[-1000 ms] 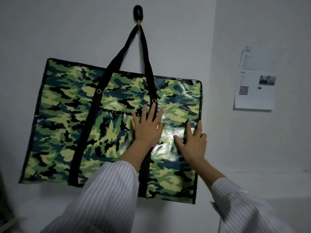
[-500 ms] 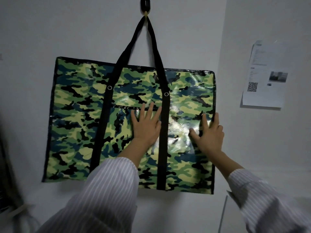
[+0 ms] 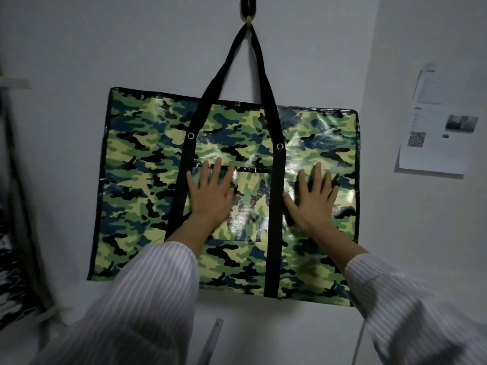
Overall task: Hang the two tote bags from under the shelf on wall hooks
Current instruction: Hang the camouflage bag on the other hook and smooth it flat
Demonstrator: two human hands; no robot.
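A green camouflage tote bag (image 3: 137, 180) with black straps hangs flat against the white wall from a black wall hook (image 3: 248, 7) at the top of the view. Both straps run up to the hook. My left hand (image 3: 212, 194) lies flat on the bag's front pocket, fingers spread, between the two straps. Right of the right strap, my right hand (image 3: 313, 197) presses flat on the bag. Neither hand grips anything. A second dark patterned thing (image 3: 13, 259), blurred, shows at the left edge; I cannot tell if it is the other bag.
A printed paper sheet (image 3: 437, 127) with a QR code is stuck on the side wall to the right of the room corner. A pale shelf edge (image 3: 15, 83) juts in at the upper left. Thin light rails (image 3: 213, 338) show below the bag.
Both hands have slid apart across the bag, the left one leftward and the right one rightward. The view has shifted so the bag sits more centred and the hook reaches the top edge.
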